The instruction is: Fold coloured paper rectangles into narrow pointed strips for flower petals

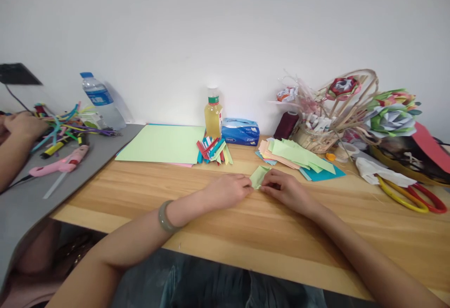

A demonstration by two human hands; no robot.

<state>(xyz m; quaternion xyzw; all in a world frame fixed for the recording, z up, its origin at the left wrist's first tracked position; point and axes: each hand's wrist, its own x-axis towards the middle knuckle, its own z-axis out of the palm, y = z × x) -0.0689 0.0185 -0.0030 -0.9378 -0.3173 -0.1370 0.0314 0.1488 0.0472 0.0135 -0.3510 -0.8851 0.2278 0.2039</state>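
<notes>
Head view: hands meet at mid-surface [246,223] over small green paper [259,176]. Left hand [228,191] lies knuckles up, fingertips pinching the paper's left edge; right hand [285,191] pinches its right edge, fingers curled, palm down. Paper sits flat on the wood between the two sets of fingertips, touching both, probably pressed down so a fold stays sharp. Grey bangle [165,216] on left wrist.

Supplies look ranged along the back in easy reach: paper stack [298,155] of green, peach and teal pieces just behind right hand, folded strips [213,151] in a bunch behind left hand, big green sheet [163,143] further left, bottle [213,113] and tissue pack [241,132] by the wall. Basket [312,139] with sticks and paper flowers [390,113] at right, scissors [415,196] with yellow and red handles well right of right hand.

Far left, grey mat [31,195] carries pink glue gun [59,163], coloured wires [68,125], water bottle [100,99]; another person's hand [23,125] works there, well apart from the paper
</notes>
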